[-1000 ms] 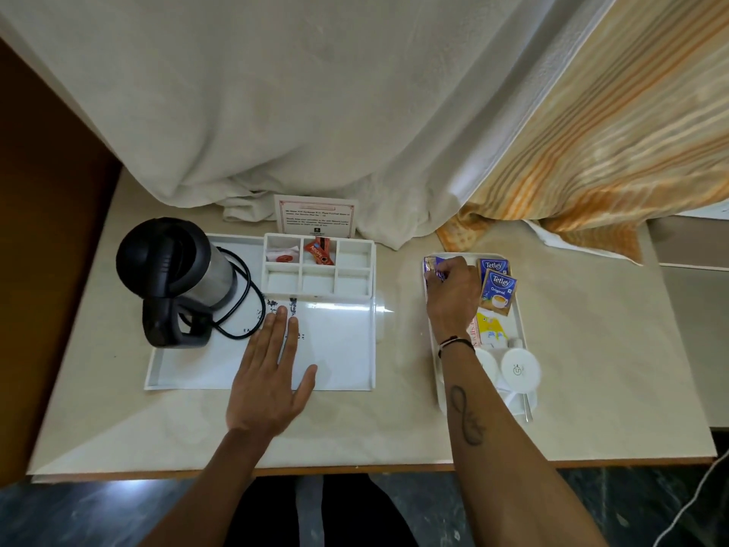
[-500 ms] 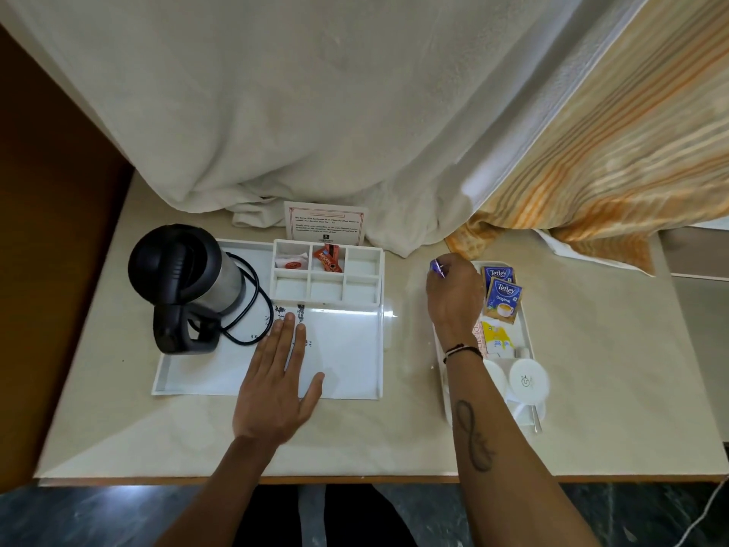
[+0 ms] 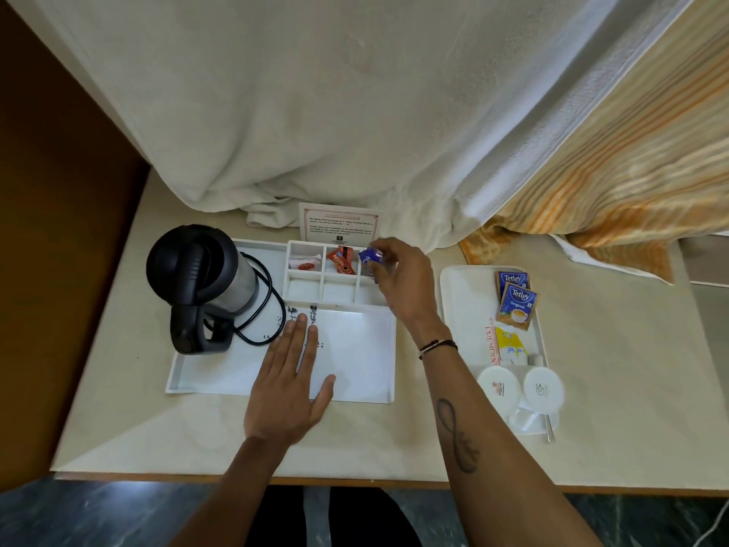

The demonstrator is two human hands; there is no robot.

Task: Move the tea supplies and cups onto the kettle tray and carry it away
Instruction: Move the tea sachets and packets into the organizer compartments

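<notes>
The white kettle tray [image 3: 221, 379] lies on the counter with a black kettle [image 3: 201, 270] at its left and a compartment section [image 3: 321, 288] at its back. My right hand [image 3: 402, 282] holds a small blue sachet [image 3: 371, 257] over the back right compartment. My left hand [image 3: 290, 382] lies flat, fingers apart, on the tray's front part. To the right, a smaller white tray [image 3: 461, 305] carries blue Tetley tea bags [image 3: 516, 300], yellow and white sachets [image 3: 507, 343], two upturned white cups [image 3: 520, 386] and a spoon [image 3: 549, 428].
A printed card [image 3: 339, 223] stands behind the compartments, against a hanging white towel [image 3: 315, 112]. An orange striped cloth [image 3: 615, 191] drapes at the right. A brown wall [image 3: 51, 230] borders the counter's left side. Red and orange sachets [image 3: 341, 262] lie in the back compartments.
My right hand lifted a blue sachet off the small tray and carried it left to the kettle tray's compartments. My left hand stayed flat on the tray.
</notes>
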